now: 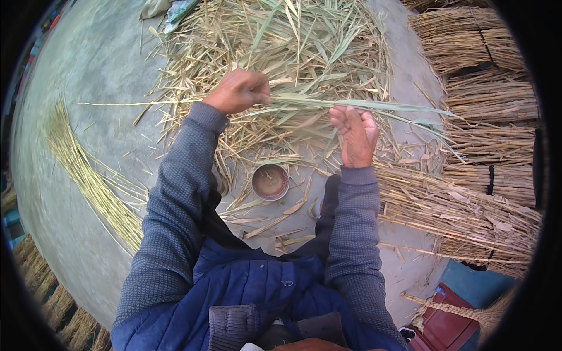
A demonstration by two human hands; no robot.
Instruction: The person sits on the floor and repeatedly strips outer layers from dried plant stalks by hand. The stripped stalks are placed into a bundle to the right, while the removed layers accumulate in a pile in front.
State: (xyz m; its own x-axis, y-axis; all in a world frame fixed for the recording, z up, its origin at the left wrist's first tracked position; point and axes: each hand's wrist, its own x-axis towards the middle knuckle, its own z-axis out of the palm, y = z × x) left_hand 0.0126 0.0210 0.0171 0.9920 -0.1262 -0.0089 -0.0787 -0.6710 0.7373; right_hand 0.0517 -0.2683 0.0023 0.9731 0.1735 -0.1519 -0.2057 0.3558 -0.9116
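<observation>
My left hand (241,92) is closed round a reed stalk (143,104), whose bare thin end sticks out to the left. To the right, long green leaves (404,107) spread from the same reed. My right hand (356,134) has its palm turned up and its fingers curled loosely at the leafy part, the leaves running past the fingertips. Under and beyond both hands lies a wide heap of dry and green leaves (228,44). Between my feet stands a small round bowl (270,181) with brownish contents.
Pale stripped stalks (96,175) lie in a bundle on the concrete floor (76,76) at the left. Leafy dry stalks (462,207) lie at the right, beside tied bundles (492,99). A dark red object (442,322) and a woven broom (462,313) are at the lower right.
</observation>
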